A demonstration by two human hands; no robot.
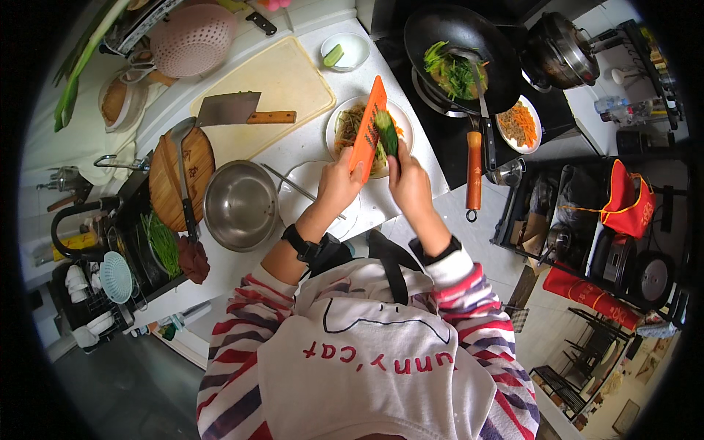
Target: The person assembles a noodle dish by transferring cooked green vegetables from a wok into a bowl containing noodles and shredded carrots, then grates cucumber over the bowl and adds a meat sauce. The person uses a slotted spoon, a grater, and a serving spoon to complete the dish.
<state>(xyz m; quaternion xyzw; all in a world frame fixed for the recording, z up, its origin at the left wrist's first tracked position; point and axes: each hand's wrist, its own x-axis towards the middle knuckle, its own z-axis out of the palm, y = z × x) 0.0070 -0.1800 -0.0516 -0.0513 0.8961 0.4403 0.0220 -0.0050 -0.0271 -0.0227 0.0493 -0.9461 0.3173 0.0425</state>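
My left hand [339, 183] is wrapped round the lower end of an orange grater [372, 110], which is tilted over a white plate [330, 132]. In my right hand [412, 185] is a green cucumber piece [386, 130], its pale cut side against the grater's face. Beneath the grater, shredded vegetables [347, 126] lie on the plate, pale green and brownish with some orange. The grater and my hands hide part of this heap. Close by my left wrist, a white dish [299, 183] has a metal utensil across it.
Left of the plate lie a cream cutting board [264, 81], a cleaver [229, 108] and a steel bowl [240, 205]. A small bowl [356, 50] holds a cucumber piece. On the right, a wok [469, 44] with greens sits on the stove, beside a plate of shredded carrot [524, 121].
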